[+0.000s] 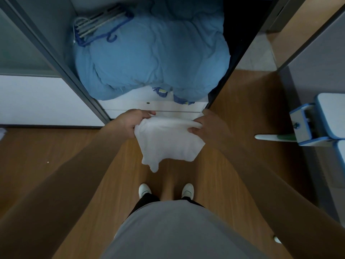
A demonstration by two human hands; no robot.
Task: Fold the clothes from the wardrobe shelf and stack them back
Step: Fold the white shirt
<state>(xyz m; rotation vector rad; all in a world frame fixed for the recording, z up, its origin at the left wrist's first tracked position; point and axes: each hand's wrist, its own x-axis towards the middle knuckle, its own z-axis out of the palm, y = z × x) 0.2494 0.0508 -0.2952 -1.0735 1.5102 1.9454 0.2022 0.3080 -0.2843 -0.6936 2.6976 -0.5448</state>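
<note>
- A soft, limp white garment (168, 141) hangs between and below both grips, over the wood-grain floor (233, 165).
- The left grip (128, 124) and right grip (209, 128) each clamp its bunched top edge.
- Just beyond them is the smooth white wardrobe shelf (130, 105).
- Farther back a puffy blue duvet (153, 53) crowds the shelf, with plastic hangers (99, 25) on top.

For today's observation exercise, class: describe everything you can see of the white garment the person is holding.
The white garment looks like soft, thin, plain fabric. It hangs in the air, bunched and partly folded, its top edge stretched between the left hand and the right hand, which grip its upper corners. The lower edge droops unevenly, one point dangling lowest on the left. It is in front of the white shelf front, above the wooden floor, touching only the hands.
</note>
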